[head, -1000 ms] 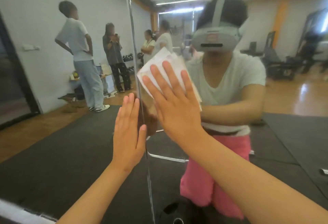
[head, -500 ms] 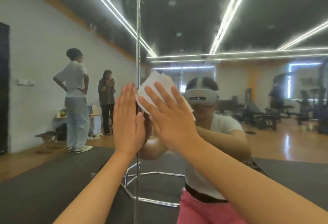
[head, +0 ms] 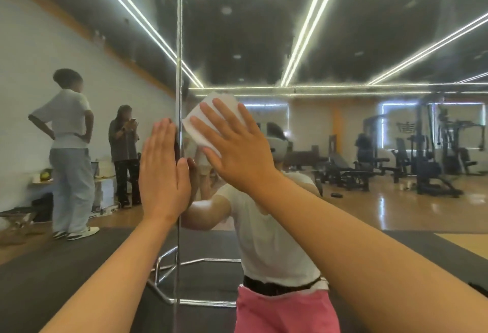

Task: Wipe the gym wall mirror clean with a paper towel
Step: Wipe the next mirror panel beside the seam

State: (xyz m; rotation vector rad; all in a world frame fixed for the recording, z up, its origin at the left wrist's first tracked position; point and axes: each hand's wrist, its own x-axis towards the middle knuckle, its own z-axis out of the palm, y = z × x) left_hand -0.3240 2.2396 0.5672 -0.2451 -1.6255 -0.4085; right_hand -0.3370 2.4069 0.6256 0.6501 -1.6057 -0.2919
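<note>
Beneath my right hand [head: 239,150], fingers spread flat, the paper towel [head: 196,138] meets the mirror [head: 343,42]; my left hand [head: 163,174] braces open-palmed alongside. Even pressure, overlapping strokes work best.

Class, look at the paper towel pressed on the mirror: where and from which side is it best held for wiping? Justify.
Take the paper towel on its broad front face, coming from the room side with a flat open palm, as the right hand does. It lies flat against the mirror, so its edges probably offer nothing to pinch.
</note>
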